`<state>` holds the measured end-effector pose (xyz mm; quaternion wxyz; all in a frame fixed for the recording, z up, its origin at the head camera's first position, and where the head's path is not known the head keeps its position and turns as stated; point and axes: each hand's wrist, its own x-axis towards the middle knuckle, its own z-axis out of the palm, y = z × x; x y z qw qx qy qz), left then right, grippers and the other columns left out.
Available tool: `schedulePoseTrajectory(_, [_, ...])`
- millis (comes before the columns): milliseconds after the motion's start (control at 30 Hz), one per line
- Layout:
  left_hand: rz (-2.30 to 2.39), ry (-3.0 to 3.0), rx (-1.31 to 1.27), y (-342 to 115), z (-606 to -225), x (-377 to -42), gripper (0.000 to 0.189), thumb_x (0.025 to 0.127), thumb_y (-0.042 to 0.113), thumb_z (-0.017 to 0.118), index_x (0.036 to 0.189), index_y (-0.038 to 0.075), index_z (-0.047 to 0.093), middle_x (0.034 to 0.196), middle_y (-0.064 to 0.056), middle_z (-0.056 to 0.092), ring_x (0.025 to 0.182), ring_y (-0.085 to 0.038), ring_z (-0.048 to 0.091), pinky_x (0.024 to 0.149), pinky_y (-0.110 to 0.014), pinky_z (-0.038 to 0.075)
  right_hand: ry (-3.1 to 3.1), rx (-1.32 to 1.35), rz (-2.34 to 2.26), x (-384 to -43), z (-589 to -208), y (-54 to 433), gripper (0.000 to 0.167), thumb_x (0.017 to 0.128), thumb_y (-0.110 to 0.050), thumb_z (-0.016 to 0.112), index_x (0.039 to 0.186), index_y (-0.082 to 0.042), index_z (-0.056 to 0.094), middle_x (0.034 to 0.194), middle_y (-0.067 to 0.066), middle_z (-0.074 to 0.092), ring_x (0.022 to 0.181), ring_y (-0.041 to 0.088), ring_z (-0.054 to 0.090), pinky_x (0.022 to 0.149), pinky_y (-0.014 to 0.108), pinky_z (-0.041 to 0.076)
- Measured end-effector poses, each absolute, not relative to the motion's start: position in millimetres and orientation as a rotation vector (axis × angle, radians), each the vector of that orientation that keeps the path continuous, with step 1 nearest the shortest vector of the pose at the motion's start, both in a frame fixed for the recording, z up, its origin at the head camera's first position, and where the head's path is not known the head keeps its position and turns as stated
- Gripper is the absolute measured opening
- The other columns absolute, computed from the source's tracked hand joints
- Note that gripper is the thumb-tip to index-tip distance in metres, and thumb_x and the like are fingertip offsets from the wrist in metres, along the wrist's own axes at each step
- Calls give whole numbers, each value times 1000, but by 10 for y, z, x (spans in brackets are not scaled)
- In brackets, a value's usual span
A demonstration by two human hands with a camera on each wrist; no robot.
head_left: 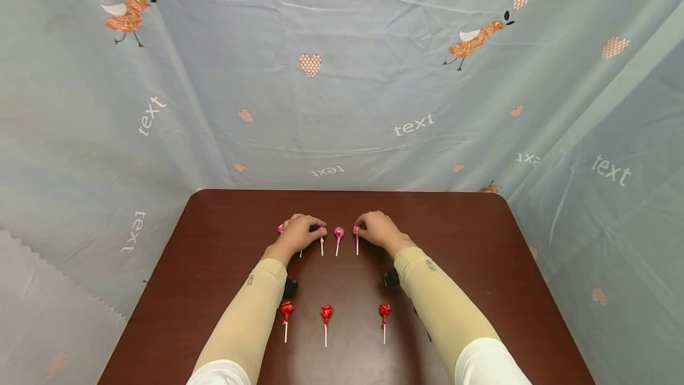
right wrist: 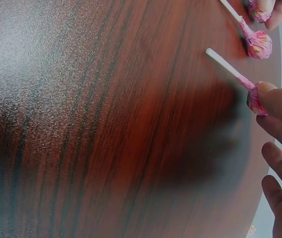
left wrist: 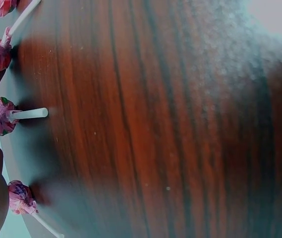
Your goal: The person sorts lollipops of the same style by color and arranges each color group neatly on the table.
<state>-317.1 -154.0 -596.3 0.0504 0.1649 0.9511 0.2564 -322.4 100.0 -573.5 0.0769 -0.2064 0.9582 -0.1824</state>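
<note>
1 pink lollipop [left wrist: 1, 57] pinched in the left hand [head_left: 297, 233], 1 matching lollipop [right wrist: 246, 83] pinched in the right hand [head_left: 380, 230] and 1 middle lollipop [head_left: 339, 232] between the hands should all prove light, stiff and slightly slick, best gripped by the round wrapped head.

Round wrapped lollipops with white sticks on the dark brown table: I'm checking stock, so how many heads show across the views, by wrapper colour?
Pink-wrapped round lollipops on white sticks: 5
Red-wrapped round lollipops on white sticks: 3
Total: 8 visible; the beige right sleeve may hide more.
</note>
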Motion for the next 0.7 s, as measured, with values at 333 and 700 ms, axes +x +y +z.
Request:
schedulePoseTrajectory(333, [775,2902,504,-1529,-5954,-3168,27,95,35,68,117,20,75,117,1,69,123,-33,46,96,-60,32,2830,-583,-569,-3214,-5738,1028,18,94,-26,70,107,-14,77,105,1,71,99,19,64,90,40,51])
schedulePoseTrajectory(700, [797,2898,491,-1561,-5943,-3157,35,95,36,68,126,20,70,128,-3,64,125,-34,48,96,-61,32,2834,-651,-636,-3158,-5705,1079,20,94,-24,70,107,-10,75,101,2,71,94,19,63,91,38,50])
